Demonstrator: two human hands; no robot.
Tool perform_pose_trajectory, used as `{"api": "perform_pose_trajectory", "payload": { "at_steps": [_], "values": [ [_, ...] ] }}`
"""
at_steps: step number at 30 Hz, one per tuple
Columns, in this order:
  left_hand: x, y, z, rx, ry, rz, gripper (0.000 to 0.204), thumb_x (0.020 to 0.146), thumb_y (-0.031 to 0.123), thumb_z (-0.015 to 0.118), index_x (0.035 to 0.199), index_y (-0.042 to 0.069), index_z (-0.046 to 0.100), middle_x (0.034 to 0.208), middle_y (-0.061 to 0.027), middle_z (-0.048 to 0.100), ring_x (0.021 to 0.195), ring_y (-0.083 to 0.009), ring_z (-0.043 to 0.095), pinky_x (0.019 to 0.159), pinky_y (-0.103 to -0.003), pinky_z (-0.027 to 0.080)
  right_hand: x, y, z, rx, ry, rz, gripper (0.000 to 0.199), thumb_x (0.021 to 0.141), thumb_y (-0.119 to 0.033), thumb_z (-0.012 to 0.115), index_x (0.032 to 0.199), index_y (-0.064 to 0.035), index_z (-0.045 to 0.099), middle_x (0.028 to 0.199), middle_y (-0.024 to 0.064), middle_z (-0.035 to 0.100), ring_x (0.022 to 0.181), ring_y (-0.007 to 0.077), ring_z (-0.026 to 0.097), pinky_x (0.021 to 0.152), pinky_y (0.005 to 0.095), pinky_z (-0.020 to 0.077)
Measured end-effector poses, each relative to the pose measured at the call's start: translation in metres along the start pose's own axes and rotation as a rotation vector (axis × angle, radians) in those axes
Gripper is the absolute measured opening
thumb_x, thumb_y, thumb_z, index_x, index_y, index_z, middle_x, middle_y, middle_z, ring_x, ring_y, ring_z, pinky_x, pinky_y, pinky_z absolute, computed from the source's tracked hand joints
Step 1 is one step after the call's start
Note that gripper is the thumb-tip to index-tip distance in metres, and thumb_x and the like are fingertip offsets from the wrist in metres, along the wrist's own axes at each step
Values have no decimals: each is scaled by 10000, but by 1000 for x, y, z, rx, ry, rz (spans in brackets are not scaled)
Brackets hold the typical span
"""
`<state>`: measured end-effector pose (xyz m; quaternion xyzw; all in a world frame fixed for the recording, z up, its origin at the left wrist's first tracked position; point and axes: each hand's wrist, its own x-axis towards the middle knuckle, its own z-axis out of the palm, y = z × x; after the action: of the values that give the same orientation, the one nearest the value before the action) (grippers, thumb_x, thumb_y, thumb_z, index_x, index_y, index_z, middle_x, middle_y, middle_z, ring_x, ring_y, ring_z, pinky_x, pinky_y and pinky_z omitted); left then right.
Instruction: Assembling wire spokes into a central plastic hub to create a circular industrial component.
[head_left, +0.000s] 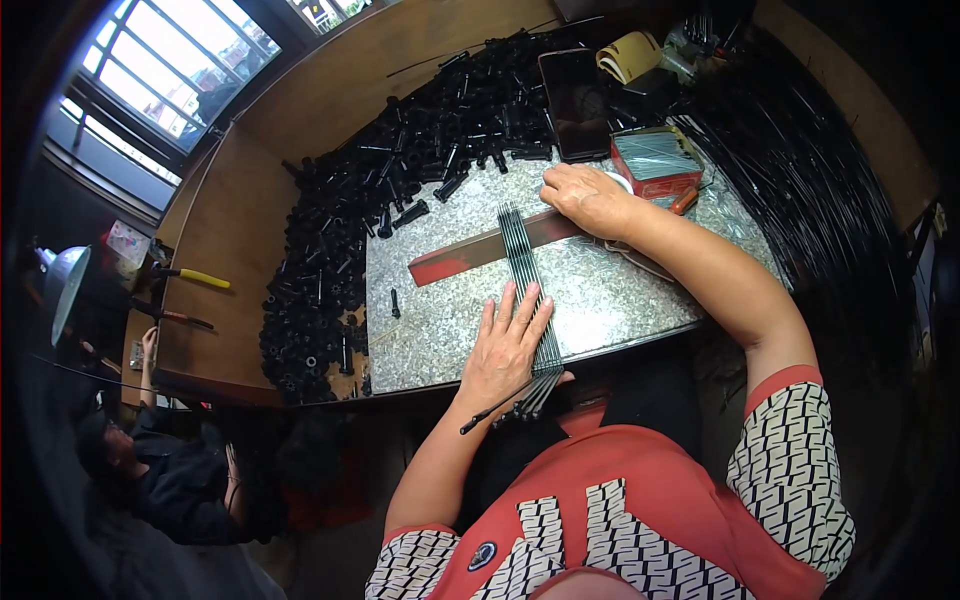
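Note:
A row of thin dark metal rods (522, 262) lies side by side across a flat red-brown bar (455, 260) on the speckled stone slab (420, 340). The rods' near ends, with black tips, stick out past the slab's front edge. My left hand (505, 345) holds this row, its fingers stretched over the top and the thumb showing at the other side. Over the bar's right end, my right hand (588, 198) is closed with curled fingers; what they hold is hidden. A white ring-shaped thing (622, 183) shows partly behind that hand.
Black tubular parts (420, 130) are heaped behind and left of the slab. Long black rods (800, 130) lie at right. Near my right hand are a red box (655, 180) of thin pieces, an orange-handled tool (686, 201) and a phone (577, 105). Another person (170, 470) sits at lower left.

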<state>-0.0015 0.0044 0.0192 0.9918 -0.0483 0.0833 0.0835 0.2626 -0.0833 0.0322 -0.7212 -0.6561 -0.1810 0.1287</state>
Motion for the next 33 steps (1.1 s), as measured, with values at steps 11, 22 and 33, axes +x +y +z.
{"api": "perform_pose_trajectory", "payload": {
  "at_steps": [11, 22, 33],
  "values": [
    [0, -1, 0, 4, 1, 5, 1007, 686, 575, 732, 1422, 15, 334, 1490, -217, 285, 1401, -410, 215, 1126, -538, 209, 2, 3, 3, 4, -49, -6, 132, 810, -116, 522, 811, -28, 621, 939, 133, 595, 979, 289, 589, 844, 391, 480],
    [1, -2, 1, -6, 12, 5, 1065, 680, 598, 728, 1415, -42, 299, 1481, -256, 277, 1405, -401, 216, 1128, -526, 207, 8, 4, 7, 18, 68, -93, 111, 809, -117, 526, 833, -34, 596, 852, 106, 537, 889, 264, 567, 798, 378, 461],
    [-1, -3, 2, -20, 43, -2, 1082, 671, 605, 730, 1426, -31, 286, 1484, -258, 268, 1413, -384, 210, 1131, -520, 206, 10, -1, 3, 3, 53, -105, 141, 805, -120, 540, 875, -26, 617, 882, 110, 547, 895, 272, 584, 779, 389, 476]
  ]
}}
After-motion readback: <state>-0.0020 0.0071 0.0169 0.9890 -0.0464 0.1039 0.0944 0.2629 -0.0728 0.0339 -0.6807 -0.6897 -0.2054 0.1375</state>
